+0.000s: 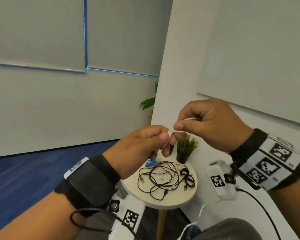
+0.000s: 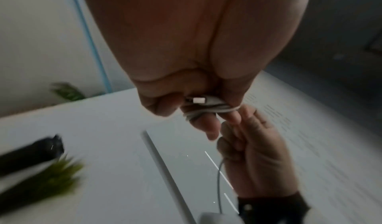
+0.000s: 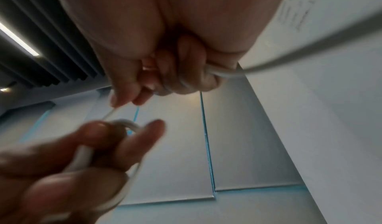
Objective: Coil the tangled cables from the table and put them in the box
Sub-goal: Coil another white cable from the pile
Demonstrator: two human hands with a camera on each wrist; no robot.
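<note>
Both hands were raised above the small round table (image 1: 163, 203), working one white cable (image 1: 170, 132) between them. The left hand (image 1: 139, 149) had its fingers curled round several turns of that cable; the left wrist view showed the loops wound over two fingers (image 2: 208, 126), with a white plug (image 2: 198, 100) tucked against the palm. The right hand (image 1: 213, 125) pinched the same cable between thumb and forefinger, just beside the left fingertips, its other fingers folded in. From the right wrist view, the cable also ran across the curled right fingers (image 3: 186, 80) and trailed off to the side. A loose length hung down past the right wrist in the left wrist view.

On the table lay the tangle of black cables (image 1: 164, 179), strands crossing over one another, with some thin white strands mixed in; how many cables, could not tell. A small blue coil (image 1: 150, 163) sat at the far left edge of the tabletop. A potted plant (image 1: 184, 149) in a black pot stood at the far edge, near the tangle. No box could be made out in any view.
</note>
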